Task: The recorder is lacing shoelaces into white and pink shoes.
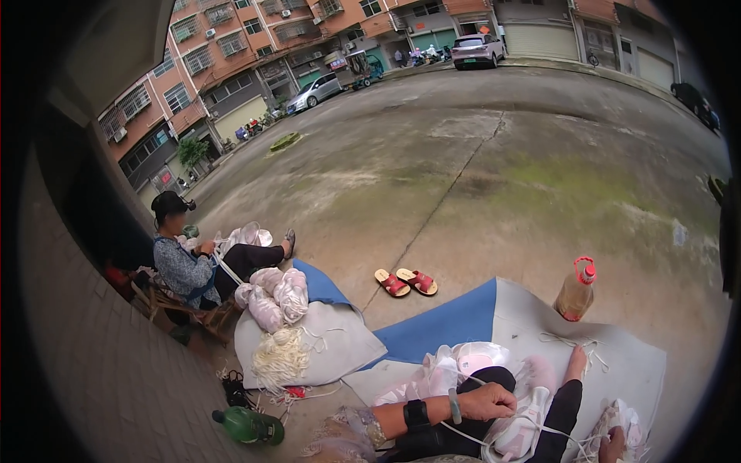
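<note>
My left hand, with a dark band and a pale bangle on its arm, is closed in a pinch on a white shoelace above my lap. Below it a white and pink shoe lies between my dark-trousered legs, with white lace trailing from it to the right. My right hand shows only in part at the lower edge, beside more white and pink shoes; its fingers are too hidden to read. Several pale pink shoes lie left of my knee.
A grey and blue mat lies under my bare foot. Beyond it stand red sandals and a red-capped bottle. At left, a seated person handles laces near bundled shoes and loose cream laces. A green bottle stands near the wall.
</note>
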Demonstrator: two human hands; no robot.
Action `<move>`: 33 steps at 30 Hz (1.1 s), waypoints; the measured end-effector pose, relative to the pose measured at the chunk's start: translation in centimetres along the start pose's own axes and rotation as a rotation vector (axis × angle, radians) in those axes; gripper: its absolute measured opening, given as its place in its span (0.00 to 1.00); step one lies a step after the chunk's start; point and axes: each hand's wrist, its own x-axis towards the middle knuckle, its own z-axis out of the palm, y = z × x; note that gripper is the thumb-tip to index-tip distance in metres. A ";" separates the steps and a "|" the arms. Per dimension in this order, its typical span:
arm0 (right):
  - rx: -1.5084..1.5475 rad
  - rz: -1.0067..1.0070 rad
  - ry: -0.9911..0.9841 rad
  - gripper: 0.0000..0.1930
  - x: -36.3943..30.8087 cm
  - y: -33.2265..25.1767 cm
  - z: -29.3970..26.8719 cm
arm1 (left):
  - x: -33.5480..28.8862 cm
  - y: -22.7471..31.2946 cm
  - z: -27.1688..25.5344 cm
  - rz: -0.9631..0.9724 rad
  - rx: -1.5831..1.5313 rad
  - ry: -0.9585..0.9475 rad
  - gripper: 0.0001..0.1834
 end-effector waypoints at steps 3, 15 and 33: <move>0.451 -0.324 0.043 0.14 0.5 -15.7 -1.7 | 2.7 0.1 2.9 0.312 0.144 0.135 0.06; 0.924 0.058 -0.262 0.09 -1.7 -17.8 -3.5 | 2.7 -2.3 2.1 0.165 0.272 0.132 0.08; 0.273 -0.429 0.040 0.12 1.1 -13.9 1.5 | 4.2 -3.1 2.2 0.145 0.160 -0.001 0.08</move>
